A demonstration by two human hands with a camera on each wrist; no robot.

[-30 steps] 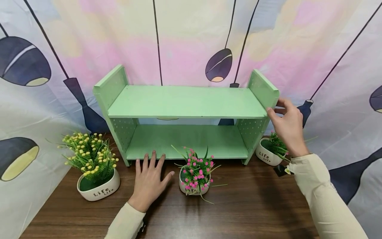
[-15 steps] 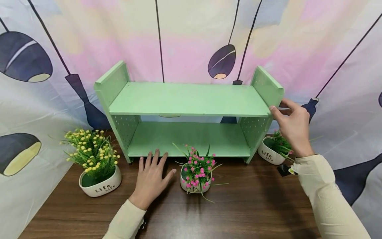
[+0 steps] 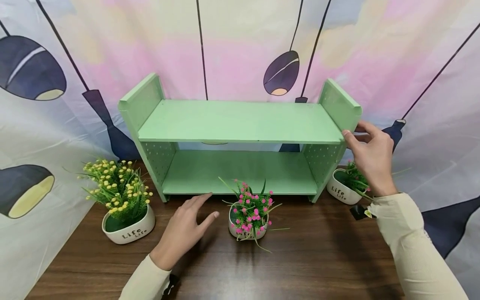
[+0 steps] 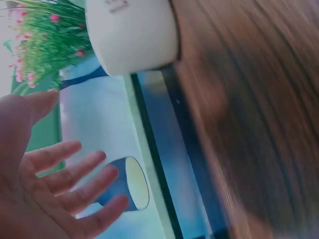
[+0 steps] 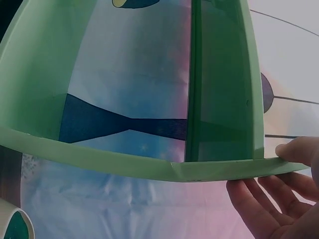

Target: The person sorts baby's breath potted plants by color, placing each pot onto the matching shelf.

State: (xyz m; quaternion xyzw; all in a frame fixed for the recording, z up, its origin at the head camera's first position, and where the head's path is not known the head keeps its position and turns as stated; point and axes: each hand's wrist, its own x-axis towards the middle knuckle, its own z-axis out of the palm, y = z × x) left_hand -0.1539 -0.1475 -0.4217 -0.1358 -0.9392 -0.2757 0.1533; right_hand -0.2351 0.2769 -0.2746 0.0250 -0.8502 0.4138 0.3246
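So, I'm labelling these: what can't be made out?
Head: part of the rightmost plant, behind the right hand.
Head: lettering on the middle pot, partly behind pink flowers.
Left wrist: that pot's lettering, blurred.
Right wrist: the green shelf and corner pot, cut off by frame edges.

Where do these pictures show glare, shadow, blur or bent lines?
Head view: pale glare on the table, dark shadow beside the right sleeve; left wrist view: table grain smeared, the pot soft; right wrist view: dim, near edge of the shelf looking bowed.
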